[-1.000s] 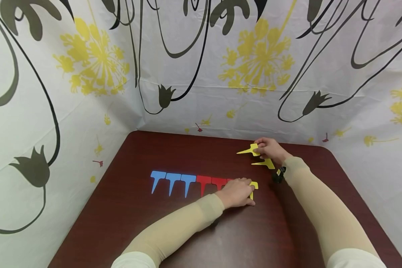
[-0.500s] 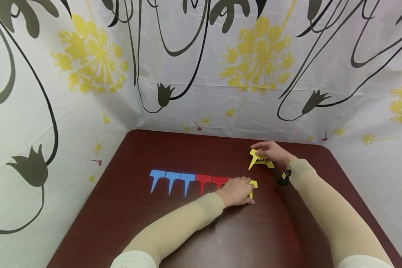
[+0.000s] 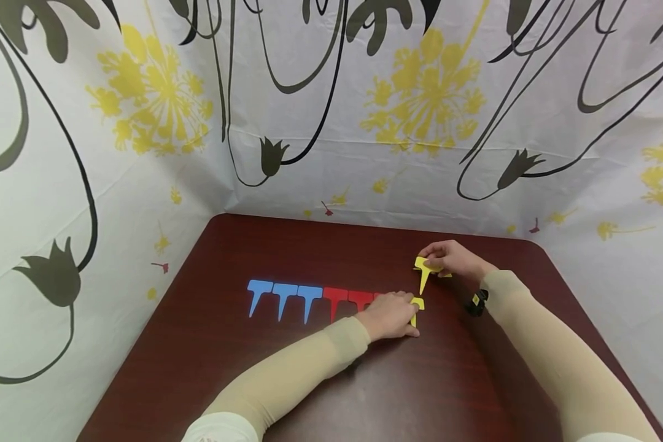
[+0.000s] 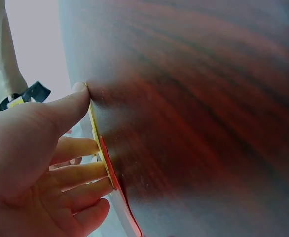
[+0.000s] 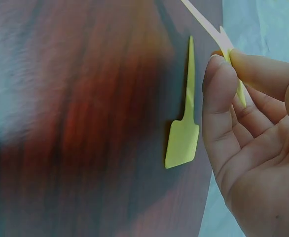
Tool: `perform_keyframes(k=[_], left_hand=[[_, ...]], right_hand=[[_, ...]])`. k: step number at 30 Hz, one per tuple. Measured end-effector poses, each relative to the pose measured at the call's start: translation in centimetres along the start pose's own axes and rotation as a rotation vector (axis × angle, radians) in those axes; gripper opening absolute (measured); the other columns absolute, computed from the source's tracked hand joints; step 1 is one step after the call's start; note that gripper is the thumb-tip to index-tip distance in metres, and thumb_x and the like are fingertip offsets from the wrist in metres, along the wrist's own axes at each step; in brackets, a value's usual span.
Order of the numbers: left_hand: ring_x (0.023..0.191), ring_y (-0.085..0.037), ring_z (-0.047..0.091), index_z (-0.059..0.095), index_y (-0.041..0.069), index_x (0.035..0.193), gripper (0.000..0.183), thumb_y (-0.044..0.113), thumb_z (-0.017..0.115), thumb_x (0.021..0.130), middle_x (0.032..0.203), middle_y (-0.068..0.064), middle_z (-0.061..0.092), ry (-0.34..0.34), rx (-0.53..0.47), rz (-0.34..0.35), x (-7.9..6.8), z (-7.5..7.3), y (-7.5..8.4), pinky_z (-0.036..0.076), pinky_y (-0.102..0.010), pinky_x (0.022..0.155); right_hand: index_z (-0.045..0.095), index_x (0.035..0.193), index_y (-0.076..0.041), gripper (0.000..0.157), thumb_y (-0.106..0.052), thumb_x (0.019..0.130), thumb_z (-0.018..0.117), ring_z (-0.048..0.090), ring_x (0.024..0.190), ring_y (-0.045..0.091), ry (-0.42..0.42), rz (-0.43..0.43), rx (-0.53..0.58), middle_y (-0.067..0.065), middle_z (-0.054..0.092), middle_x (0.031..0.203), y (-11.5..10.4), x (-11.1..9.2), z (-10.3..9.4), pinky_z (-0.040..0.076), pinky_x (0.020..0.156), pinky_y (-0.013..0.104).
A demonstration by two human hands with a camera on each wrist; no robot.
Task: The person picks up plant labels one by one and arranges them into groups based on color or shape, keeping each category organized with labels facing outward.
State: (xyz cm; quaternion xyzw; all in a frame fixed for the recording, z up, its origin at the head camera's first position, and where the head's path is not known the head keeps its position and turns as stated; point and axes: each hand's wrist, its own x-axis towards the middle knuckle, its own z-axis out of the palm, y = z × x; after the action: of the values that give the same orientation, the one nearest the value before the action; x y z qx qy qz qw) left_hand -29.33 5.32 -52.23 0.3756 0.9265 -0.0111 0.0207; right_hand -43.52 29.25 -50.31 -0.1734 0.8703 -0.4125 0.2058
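A row of T-shaped plant labels lies on the table, with blue labels at the left and red labels beside them. My left hand rests over the row's right end, covering part of it. Its fingertips and thumb touch a yellow plant label flat on the table. Farther back, my right hand pinches another yellow plant label between thumb and fingers, stem pointing toward me. Below that hand, a third yellow plant label lies on the table, shown whole in the right wrist view.
The dark wooden table has rounded far corners. A white curtain with printed flowers hangs round its back and left side. A small black device sits at my right wrist.
My right hand has come slightly nearer and to the right. The yellow plant label in it has turned from stem pointing left to stem pointing toward me. The left hand has stayed put.
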Motion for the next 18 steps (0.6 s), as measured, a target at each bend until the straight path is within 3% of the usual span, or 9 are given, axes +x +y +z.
perform_keyframes(k=[6, 11, 14, 18], left_hand=[[0.119, -0.013, 0.056, 0.065, 0.025, 0.134, 0.055, 0.061, 0.062, 0.093, 0.134, 0.002, 0.058, 0.001, -0.008, 0.000, 0.0, -0.1, -0.1, 0.051, -0.029, 0.092], [0.127, -0.014, 0.053, 0.063, 0.025, 0.137, 0.057, 0.061, 0.061, 0.093, 0.142, 0.001, 0.054, -0.009, -0.012, -0.009, 0.0, -0.1, -0.1, 0.049, -0.030, 0.098], [0.129, -0.015, 0.051, 0.062, 0.025, 0.139, 0.058, 0.061, 0.060, 0.094, 0.144, 0.001, 0.053, -0.015, -0.013, -0.009, 0.1, 0.0, 0.0, 0.049, -0.031, 0.098], [0.129, -0.014, 0.051, 0.062, 0.026, 0.139, 0.058, 0.062, 0.060, 0.093, 0.145, 0.002, 0.052, -0.021, -0.012, -0.013, 0.1, 0.0, 0.1, 0.049, -0.032, 0.098]], right_hand=[[0.067, 0.123, -0.006, 0.026, -0.016, 0.100, 0.066, 0.066, 0.088, 0.028, -0.019, 0.006, -0.064, 0.013, 0.068, 0.105, 0.8, -0.8, 0.4, 0.059, 0.072, 0.039], [0.068, 0.128, -0.005, 0.032, -0.013, 0.097, 0.068, 0.066, 0.090, 0.027, -0.016, -0.011, -0.131, 0.013, 0.068, 0.114, 1.0, -1.6, 0.5, 0.059, 0.072, 0.039], [0.070, 0.126, -0.007, 0.033, -0.015, 0.094, 0.071, 0.065, 0.091, 0.025, 0.035, -0.063, -0.261, 0.009, 0.068, 0.118, 0.7, -2.3, 0.8, 0.057, 0.073, 0.039], [0.073, 0.121, -0.009, 0.033, -0.021, 0.091, 0.077, 0.062, 0.097, 0.027, 0.124, -0.211, -0.490, 0.007, 0.067, 0.115, 0.3, -3.2, 1.8, 0.051, 0.079, 0.044]])
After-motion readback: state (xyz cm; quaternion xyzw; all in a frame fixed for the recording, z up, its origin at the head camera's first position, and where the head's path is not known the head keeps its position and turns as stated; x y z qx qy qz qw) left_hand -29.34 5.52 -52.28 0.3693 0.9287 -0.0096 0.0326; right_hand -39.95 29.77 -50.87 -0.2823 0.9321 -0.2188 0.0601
